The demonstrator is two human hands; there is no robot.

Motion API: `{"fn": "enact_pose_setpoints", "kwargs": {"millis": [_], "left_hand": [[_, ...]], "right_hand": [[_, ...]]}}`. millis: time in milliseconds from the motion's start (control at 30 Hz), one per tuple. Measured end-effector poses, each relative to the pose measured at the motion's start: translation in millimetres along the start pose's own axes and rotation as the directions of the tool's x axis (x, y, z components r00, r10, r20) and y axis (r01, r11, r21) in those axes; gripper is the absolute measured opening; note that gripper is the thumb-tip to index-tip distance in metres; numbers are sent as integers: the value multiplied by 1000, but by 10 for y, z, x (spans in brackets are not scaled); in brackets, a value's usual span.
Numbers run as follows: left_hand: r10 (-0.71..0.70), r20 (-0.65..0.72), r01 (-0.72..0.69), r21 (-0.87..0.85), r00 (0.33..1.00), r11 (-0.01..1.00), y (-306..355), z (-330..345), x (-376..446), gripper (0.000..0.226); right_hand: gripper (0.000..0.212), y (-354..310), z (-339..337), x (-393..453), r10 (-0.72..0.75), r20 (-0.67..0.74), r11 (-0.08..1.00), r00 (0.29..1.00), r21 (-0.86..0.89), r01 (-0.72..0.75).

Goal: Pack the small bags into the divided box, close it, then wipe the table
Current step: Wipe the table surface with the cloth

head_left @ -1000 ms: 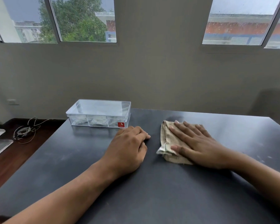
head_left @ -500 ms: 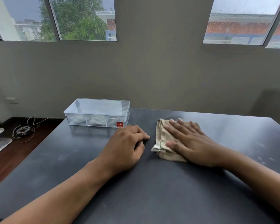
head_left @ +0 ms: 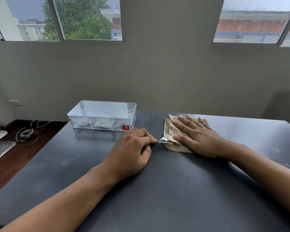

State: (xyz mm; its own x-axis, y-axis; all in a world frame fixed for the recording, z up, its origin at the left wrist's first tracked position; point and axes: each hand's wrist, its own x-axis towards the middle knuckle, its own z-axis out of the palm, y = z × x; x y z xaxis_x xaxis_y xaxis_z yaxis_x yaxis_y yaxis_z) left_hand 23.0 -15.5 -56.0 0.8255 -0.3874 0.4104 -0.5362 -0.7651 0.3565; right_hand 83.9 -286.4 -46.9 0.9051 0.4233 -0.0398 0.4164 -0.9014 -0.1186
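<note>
A dark grey table (head_left: 174, 190) fills the lower view. The person's left hand (head_left: 132, 151) rests on it near the middle, fingers curled loosely under, holding nothing. Just to its right, the right hand (head_left: 197, 136) lies flat, fingers spread, pressing down on a folded beige cloth (head_left: 172, 136). Compared with 1 second ago, cloth and right hand sit farther from the viewer, closer to the table's back edge, while the left hand has barely shifted. Beyond the left hand, at the far left of the table, stands the clear divided box (head_left: 102, 116) with its lid closed and small bags (head_left: 99, 125) faintly visible inside. A red label (head_left: 125, 127) on its front carries white writing too small to read.
</note>
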Motion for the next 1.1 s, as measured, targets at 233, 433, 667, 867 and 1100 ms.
{"fn": "enact_pose_setpoints", "kwargs": {"millis": [233,433,667,867,1100], "left_hand": [[20,16,-20,25,1000,999,5,13,13,36],[11,16,-11,9,1000,1000,3,3,23,37],[22,22,-22,1,1000,1000,44,-27,-6,36],[39,37,-39,-3,999,999,31,-22,-29,35],[73,45,-73,3,996,997,60,19,-1,34]], "right_hand": [[75,-288,55,-480,-113,12,994,994,-3,113],[85,111,-77,133,-13,19,999,1000,34,12],[85,-31,-11,106,2,-11,1000,1000,3,-2],[68,-213,25,-611,-154,1,988,988,-10,154],[94,381,-82,-292,162,-25,987,986,-18,-162]]}}
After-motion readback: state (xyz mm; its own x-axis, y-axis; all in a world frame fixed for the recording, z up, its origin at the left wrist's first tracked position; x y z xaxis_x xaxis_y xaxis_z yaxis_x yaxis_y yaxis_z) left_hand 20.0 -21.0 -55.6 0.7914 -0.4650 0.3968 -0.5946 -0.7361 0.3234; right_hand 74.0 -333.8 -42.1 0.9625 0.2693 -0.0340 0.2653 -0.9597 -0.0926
